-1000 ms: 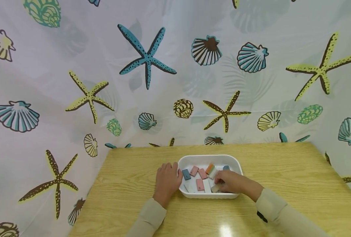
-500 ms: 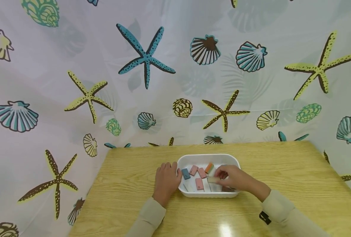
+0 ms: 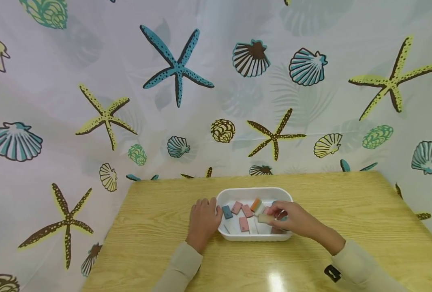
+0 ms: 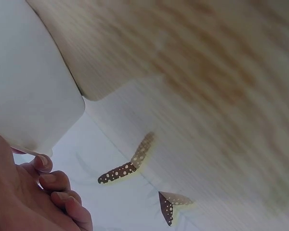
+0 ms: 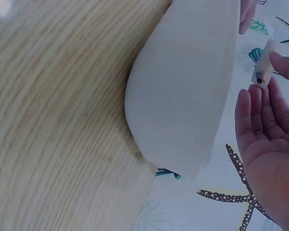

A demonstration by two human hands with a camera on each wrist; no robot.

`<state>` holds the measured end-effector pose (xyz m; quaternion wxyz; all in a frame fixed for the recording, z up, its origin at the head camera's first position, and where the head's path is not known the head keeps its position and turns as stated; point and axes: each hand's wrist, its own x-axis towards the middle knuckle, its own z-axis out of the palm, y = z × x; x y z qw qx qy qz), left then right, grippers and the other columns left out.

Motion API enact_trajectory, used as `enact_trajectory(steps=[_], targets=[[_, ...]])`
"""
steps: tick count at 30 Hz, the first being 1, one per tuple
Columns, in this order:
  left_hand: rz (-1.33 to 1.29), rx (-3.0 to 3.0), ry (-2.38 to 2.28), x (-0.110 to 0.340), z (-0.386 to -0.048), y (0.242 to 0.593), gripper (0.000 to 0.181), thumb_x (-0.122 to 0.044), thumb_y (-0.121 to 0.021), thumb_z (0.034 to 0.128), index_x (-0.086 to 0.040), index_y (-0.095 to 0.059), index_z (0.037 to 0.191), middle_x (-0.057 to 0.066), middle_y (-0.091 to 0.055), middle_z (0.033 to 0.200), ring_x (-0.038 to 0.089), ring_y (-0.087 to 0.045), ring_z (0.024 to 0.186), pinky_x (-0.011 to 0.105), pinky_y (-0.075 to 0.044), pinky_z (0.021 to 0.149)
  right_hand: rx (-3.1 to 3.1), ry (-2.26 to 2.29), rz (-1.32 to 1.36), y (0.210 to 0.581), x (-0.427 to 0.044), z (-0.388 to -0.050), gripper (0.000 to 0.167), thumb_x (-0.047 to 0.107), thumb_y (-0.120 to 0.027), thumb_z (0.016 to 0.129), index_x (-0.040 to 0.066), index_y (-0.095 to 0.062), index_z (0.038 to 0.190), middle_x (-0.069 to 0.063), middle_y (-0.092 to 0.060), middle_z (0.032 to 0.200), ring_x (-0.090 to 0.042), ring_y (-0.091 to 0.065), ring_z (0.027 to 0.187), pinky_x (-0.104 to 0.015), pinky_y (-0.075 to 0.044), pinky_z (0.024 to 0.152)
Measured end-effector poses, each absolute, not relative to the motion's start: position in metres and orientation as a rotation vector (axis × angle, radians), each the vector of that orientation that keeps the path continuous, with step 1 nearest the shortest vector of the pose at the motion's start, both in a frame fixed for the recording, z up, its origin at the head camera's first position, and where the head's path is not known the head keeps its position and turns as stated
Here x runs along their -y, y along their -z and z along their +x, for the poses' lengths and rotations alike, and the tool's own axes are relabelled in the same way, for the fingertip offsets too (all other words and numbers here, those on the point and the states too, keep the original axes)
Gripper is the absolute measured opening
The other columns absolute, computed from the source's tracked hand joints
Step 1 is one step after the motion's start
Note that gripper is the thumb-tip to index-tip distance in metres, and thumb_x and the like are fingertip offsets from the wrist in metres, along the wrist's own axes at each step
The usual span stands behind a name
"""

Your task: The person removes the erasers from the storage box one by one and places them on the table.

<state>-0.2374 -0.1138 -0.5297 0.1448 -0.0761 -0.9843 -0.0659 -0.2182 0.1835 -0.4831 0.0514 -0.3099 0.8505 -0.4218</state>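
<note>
A white plastic tray [image 3: 254, 238] holds several small block-shaped erasers. My right hand [image 3: 292, 219], above the tray's right half, pinches a cream eraser [image 3: 265, 219] between thumb and fingers. In the right wrist view, the same eraser [image 5: 266, 65] is raised past the rim, with a small dark mark on its near end. My left hand [image 3: 204, 219] grips the tray's left end, thumb over the rim and fingers outside. Inside lie a blue eraser [image 3: 227, 212], several pink erasers [image 3: 243, 224], an orange-and-green eraser [image 3: 256, 204] and white ones [image 3: 252, 225]. The right hand partly hides the tray's right end.
The tray stands on a wood-grain table [image 3: 157, 227]. Behind and at both sides hangs a white curtain [image 3: 201, 93] printed with shells and starfish. Part of a dark strap [image 3: 332, 273] shows by the right sleeve.
My right hand has lifted the cream eraser from the tray's front right and now holds it higher. My left hand has stayed at the tray's left end. The head view has shifted slightly.
</note>
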Motion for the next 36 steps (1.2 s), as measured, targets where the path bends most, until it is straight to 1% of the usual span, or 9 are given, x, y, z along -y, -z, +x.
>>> enact_trajectory(steps=[5, 8, 11, 16, 23, 26, 32, 36], targets=[[-0.228, 2.822, 0.182, 0.114, -0.238, 0.533, 0.025, -0.033, -0.044, 0.0917, -0.012, -0.059, 0.094, 0.004, -0.05, 0.074, 0.022, -0.047, 0.071, 0.037, -0.04, 0.063, -2.554, 1.354, -0.86, 0.476, -0.187, -0.206, 0.022, 0.029, -0.069, 0.083, 0.012, -0.063, 0.096, 0.002, -0.059, 0.091, -0.011, -0.058, 0.082, -0.033, -0.05, 0.074], [-0.232, 2.81, 0.179, 0.114, -0.238, 0.534, 0.024, -0.032, -0.044, 0.0917, -0.013, -0.058, 0.092, 0.004, -0.049, 0.072, 0.022, -0.047, 0.071, 0.037, -0.04, 0.062, -2.537, 1.382, -0.819, 0.471, -0.19, -0.197, 0.022, 0.03, -0.069, 0.083, 0.012, -0.062, 0.095, 0.001, -0.059, 0.09, -0.011, -0.058, 0.081, -0.031, -0.05, 0.074], [-0.231, 2.806, 0.182, 0.113, -0.239, 0.534, 0.025, -0.032, -0.045, 0.0914, -0.012, -0.059, 0.093, 0.004, -0.05, 0.073, 0.022, -0.048, 0.071, 0.037, -0.04, 0.062, -2.546, 1.399, -0.808, 0.469, -0.196, -0.188, 0.021, 0.028, -0.069, 0.083, 0.013, -0.062, 0.094, 0.001, -0.06, 0.09, -0.011, -0.059, 0.081, -0.03, -0.05, 0.073], [-0.224, 2.815, 0.177, 0.113, -0.238, 0.534, 0.025, -0.033, -0.044, 0.0917, -0.012, -0.059, 0.093, 0.005, -0.05, 0.074, 0.023, -0.048, 0.072, 0.037, -0.04, 0.063, -2.594, 1.385, -0.778, 0.468, -0.211, -0.175, 0.022, 0.028, -0.068, 0.084, 0.011, -0.062, 0.096, 0.001, -0.061, 0.093, -0.009, -0.059, 0.082, -0.032, -0.05, 0.073], [-0.216, 2.815, 0.186, 0.113, -0.236, 0.533, 0.025, -0.032, -0.045, 0.0914, -0.012, -0.059, 0.094, 0.005, -0.052, 0.076, 0.023, -0.049, 0.074, 0.038, -0.041, 0.064, -2.695, 1.346, -0.683, 0.471, -0.233, -0.163, 0.02, 0.031, -0.068, 0.084, 0.014, -0.062, 0.095, 0.004, -0.061, 0.092, -0.008, -0.059, 0.08, -0.031, -0.05, 0.073], [-0.213, 2.816, 0.191, 0.113, -0.235, 0.533, 0.025, -0.032, -0.045, 0.091, -0.012, -0.059, 0.094, 0.005, -0.052, 0.075, 0.023, -0.049, 0.074, 0.038, -0.041, 0.063, -2.729, 1.319, -0.637, 0.474, -0.244, -0.159, 0.021, 0.031, -0.067, 0.085, 0.013, -0.062, 0.095, 0.003, -0.061, 0.092, -0.006, -0.059, 0.079, -0.028, -0.05, 0.071], [-0.215, 2.813, 0.185, 0.112, -0.236, 0.533, 0.025, -0.032, -0.045, 0.0906, -0.012, -0.059, 0.094, 0.005, -0.052, 0.074, 0.023, -0.05, 0.073, 0.038, -0.041, 0.062, -2.813, 1.257, -0.535, 0.483, -0.266, -0.149, 0.025, 0.027, -0.069, 0.083, 0.007, -0.063, 0.096, 0.001, -0.062, 0.09, -0.005, -0.058, 0.076, -0.026, -0.05, 0.068], [-0.216, 2.817, 0.186, 0.112, -0.237, 0.532, 0.026, -0.032, -0.045, 0.0909, -0.011, -0.059, 0.095, 0.005, -0.052, 0.075, 0.023, -0.05, 0.073, 0.038, -0.041, 0.062, -2.822, 1.234, -0.379, 0.49, -0.276, -0.14, 0.026, 0.027, -0.07, 0.082, 0.005, -0.063, 0.094, 0.0, -0.062, 0.088, -0.004, -0.058, 0.074, -0.023, -0.049, 0.067]])
